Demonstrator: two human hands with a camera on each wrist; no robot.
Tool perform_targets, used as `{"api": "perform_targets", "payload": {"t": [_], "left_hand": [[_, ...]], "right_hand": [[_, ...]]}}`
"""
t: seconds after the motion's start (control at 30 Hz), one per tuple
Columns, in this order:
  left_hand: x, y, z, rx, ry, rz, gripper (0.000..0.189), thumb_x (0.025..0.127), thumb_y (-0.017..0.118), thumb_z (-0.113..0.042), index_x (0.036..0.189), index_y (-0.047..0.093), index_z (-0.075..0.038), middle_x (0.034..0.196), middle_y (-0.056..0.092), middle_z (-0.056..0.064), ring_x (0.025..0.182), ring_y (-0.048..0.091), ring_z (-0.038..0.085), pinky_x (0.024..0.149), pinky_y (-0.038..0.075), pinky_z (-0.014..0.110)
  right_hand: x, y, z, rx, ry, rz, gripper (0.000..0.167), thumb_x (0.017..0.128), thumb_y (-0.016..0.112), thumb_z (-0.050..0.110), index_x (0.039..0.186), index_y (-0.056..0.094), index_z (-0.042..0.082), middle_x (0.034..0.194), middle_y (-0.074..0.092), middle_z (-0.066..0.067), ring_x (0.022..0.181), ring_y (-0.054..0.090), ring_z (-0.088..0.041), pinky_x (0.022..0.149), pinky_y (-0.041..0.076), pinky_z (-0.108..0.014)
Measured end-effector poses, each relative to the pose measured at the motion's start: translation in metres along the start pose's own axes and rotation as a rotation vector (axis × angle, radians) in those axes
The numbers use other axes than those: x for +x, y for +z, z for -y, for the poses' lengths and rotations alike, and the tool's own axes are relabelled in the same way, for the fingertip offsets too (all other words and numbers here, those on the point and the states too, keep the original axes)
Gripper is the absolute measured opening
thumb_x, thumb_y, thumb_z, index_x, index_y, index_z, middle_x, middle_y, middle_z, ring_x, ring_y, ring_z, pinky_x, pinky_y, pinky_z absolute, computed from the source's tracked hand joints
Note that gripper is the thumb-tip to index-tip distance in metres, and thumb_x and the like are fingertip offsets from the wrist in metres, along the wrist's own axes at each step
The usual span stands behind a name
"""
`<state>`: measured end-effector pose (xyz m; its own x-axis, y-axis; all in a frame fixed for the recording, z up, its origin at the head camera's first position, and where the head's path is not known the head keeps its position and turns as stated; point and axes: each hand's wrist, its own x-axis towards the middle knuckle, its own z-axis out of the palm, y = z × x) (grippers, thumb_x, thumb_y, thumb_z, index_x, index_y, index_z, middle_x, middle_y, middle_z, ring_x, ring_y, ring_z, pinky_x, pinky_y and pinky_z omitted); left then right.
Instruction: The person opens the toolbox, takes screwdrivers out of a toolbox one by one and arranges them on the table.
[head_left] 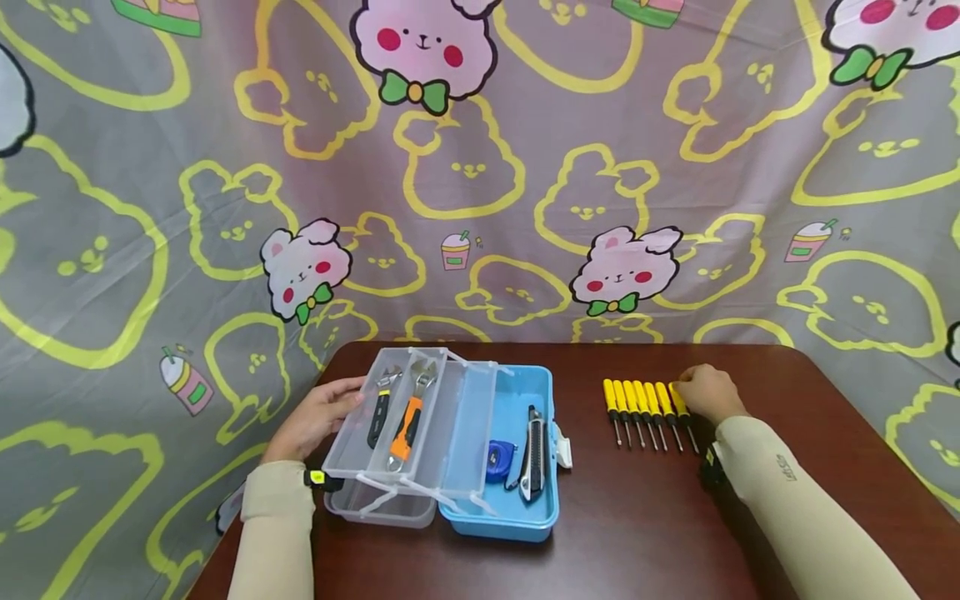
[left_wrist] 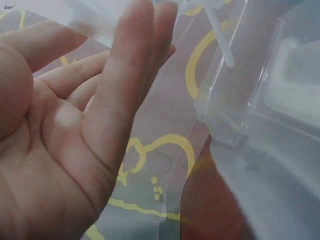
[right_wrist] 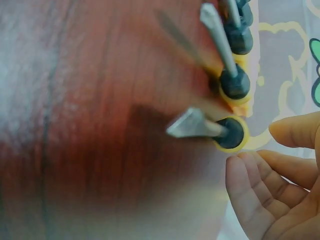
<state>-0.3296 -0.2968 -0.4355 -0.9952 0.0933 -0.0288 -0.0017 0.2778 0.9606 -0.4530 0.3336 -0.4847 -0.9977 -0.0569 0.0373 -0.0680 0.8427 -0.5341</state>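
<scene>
My left hand holds the left edge of the toolbox's raised clear tray, its fingertips against the plastic in the left wrist view. In that tray lie a black-handled adjustable wrench and an orange-handled adjustable wrench. The blue toolbox holds a blue tape measure and a utility knife. At the right, several yellow-handled screwdrivers lie in a row. My right hand is beside the rightmost screwdriver, thumb and fingertips apart near its handle.
The toolbox's clear lid lies folded out to the left under the trays. A white latch sticks out from the box's right side. Everything stands on a dark brown table, with a patterned cloth hanging behind it.
</scene>
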Motion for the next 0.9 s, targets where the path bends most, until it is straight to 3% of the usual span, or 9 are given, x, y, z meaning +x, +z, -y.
{"api": "perform_targets", "payload": {"t": [0.17, 0.47, 0.7, 0.9], "left_hand": [[-0.001, -0.003, -0.002, 0.057, 0.011, 0.015, 0.052, 0.101, 0.054, -0.025, 0.146, 0.041, -0.002, 0.127, 0.057, 0.021, 0.100, 0.064, 0.029, 0.079, 0.055, 0.041], [0.003, -0.003, -0.011, 0.147, -0.051, 0.024, 0.051, 0.100, 0.056, -0.028, 0.145, 0.043, -0.007, 0.125, 0.059, 0.017, 0.101, 0.063, 0.029, 0.083, 0.053, 0.045], [0.001, -0.005, -0.007, 0.218, -0.093, 0.015, 0.062, 0.102, 0.046, -0.043, 0.148, 0.037, -0.002, 0.127, 0.057, 0.021, 0.102, 0.064, 0.029, 0.081, 0.054, 0.044], [-0.003, -0.006, -0.001, 0.205, -0.109, 0.033, 0.073, 0.100, 0.043, -0.052, 0.148, 0.034, 0.003, 0.126, 0.057, 0.023, 0.101, 0.065, 0.030, 0.078, 0.055, 0.044]], "right_hand": [[-0.003, -0.001, 0.005, 0.017, -0.022, -0.023, 0.040, 0.095, 0.058, 0.022, 0.116, 0.062, -0.012, 0.107, 0.063, -0.027, 0.079, 0.060, -0.031, 0.066, 0.052, -0.044], [-0.008, 0.000, 0.013, 0.028, -0.040, -0.047, 0.040, 0.096, 0.057, 0.023, 0.117, 0.063, -0.009, 0.111, 0.063, -0.027, 0.082, 0.060, -0.032, 0.067, 0.051, -0.044], [-0.017, 0.006, 0.030, 0.067, -0.046, -0.085, 0.037, 0.096, 0.056, 0.023, 0.116, 0.065, -0.006, 0.103, 0.067, -0.021, 0.071, 0.059, -0.026, 0.059, 0.048, -0.036], [-0.026, 0.016, 0.039, 0.108, -0.064, -0.125, 0.033, 0.097, 0.054, 0.021, 0.116, 0.066, -0.003, 0.093, 0.069, -0.016, 0.060, 0.054, -0.021, 0.052, 0.043, -0.034]]}}
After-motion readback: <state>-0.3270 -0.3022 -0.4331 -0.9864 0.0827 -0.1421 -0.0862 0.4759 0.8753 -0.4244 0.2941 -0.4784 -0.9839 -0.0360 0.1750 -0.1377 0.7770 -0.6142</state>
